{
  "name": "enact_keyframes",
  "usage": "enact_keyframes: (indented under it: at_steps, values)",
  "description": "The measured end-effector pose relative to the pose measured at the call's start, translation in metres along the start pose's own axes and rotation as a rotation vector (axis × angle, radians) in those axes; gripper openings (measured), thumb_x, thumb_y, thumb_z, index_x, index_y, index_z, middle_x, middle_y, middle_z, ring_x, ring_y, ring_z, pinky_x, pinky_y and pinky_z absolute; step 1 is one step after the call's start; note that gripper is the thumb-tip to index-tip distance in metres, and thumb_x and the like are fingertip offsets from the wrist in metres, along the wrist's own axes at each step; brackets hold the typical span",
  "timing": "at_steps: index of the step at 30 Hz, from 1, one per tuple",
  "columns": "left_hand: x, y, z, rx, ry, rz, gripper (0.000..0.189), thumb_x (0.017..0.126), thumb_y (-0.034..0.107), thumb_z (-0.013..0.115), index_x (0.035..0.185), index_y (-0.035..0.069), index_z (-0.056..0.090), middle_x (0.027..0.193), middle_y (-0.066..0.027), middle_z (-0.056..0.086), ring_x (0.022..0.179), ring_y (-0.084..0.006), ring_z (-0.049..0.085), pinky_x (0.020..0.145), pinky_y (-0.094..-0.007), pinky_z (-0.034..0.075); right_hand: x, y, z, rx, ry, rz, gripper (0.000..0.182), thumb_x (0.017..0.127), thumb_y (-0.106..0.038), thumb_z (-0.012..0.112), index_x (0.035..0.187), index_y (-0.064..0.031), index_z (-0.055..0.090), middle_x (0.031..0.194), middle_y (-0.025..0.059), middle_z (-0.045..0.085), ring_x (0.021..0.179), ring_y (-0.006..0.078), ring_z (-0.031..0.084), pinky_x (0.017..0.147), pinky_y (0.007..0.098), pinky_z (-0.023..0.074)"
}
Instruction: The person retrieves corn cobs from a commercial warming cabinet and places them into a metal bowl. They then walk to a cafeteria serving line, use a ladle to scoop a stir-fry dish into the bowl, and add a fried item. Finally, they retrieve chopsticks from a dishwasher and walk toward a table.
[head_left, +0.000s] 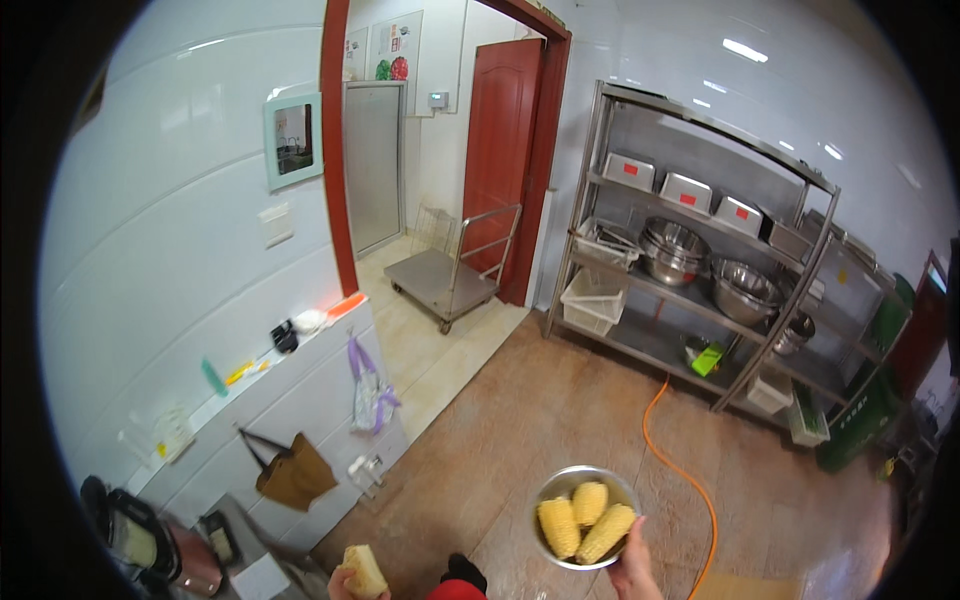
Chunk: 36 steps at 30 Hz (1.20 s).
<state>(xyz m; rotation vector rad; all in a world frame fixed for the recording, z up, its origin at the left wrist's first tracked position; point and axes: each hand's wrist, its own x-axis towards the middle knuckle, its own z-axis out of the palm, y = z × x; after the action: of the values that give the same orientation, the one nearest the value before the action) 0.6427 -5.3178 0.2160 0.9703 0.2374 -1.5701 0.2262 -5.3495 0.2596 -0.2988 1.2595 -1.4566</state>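
My right hand (634, 559) grips the rim and side of a round stainless steel bowl (544, 545), held over the floor. Three pieces of yellow corn on the cob (559, 527) lie in the bowl. At the bottom edge of the view, left of the bowl, my left hand (341, 583) holds a pale yellow chunk of food (364, 571), which may be bread or a cut cob; I cannot tell which. Part of that hand is hidden behind the piece and cut off by the picture's edge. Between the hands, a dark shoe (466, 571) shows below.
An orange hose (697, 487) runs over the brown floor. A steel rack (637, 319) with bowls and trays stands at the right. A platform trolley (439, 277) stands in the doorway. A blender (187, 559) is on a counter at lower left; a brown bag (298, 472) hangs on the wall.
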Motion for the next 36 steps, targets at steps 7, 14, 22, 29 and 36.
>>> enact_keyframes:
  at_steps: [7,14,22,29,36]
  values:
    - [0.186,0.022,0.132,-0.24,-0.538,-0.125,0.028,0.072,0.019,0.06,0.098,0.009,0.056,0.085,-0.0057,0.06,0.074,-0.0226,0.06,0.057,-0.035,0.05,0.16,-0.047,0.128,0.172,0.057,0.236,0.074,0.087,-0.059,0.041,0.136,-0.0043,0.034,0.139,0.0117,0.037,0.126,0.0293,0.038,0.103,0.0452,0.0331]
    - [0.337,0.07,0.399,0.094,-0.452,-0.144,0.042,0.062,0.017,0.049,0.103,0.009,0.057,0.094,-0.0061,0.059,0.086,-0.0238,0.056,0.073,-0.0374,0.044,0.313,-0.103,0.175,0.026,0.255,-0.033,0.075,0.088,-0.06,0.039,0.136,-0.0017,0.033,0.137,0.0128,0.039,0.124,0.0286,0.04,0.101,0.0428,0.0363]
    - [0.509,0.129,0.591,0.002,-0.584,-0.205,0.045,0.062,0.012,0.047,0.107,0.008,0.053,0.097,-0.0073,0.057,0.087,-0.0253,0.054,0.072,-0.0393,0.043,0.524,-0.128,0.262,-0.355,0.439,-0.08,0.09,0.079,-0.077,0.025,0.092,0.0063,0.059,0.076,0.0091,0.052,0.07,0.0201,0.045,0.058,0.035,0.0364]
    - [0.629,0.247,0.621,-0.249,-0.361,0.02,0.047,0.059,0.012,0.047,0.106,0.008,0.052,0.099,-0.0082,0.055,0.09,-0.0264,0.051,0.077,-0.0406,0.041,0.742,-0.166,0.51,-0.512,0.055,0.039,0.075,0.086,-0.063,0.033,0.117,0.004,0.045,0.11,0.0121,0.048,0.099,0.0242,0.046,0.08,0.0376,0.0398]
    - [0.712,0.309,0.555,-0.403,-0.269,0.381,0.033,0.063,0.01,0.048,0.095,0.005,0.054,0.089,-0.0093,0.057,0.081,-0.0259,0.057,0.07,-0.0364,0.05,0.911,-0.118,0.78,-0.504,-0.659,0.206,0.063,0.095,-0.049,0.033,0.132,0.0025,0.037,0.132,0.0143,0.044,0.119,0.0267,0.045,0.098,0.0398,0.04]
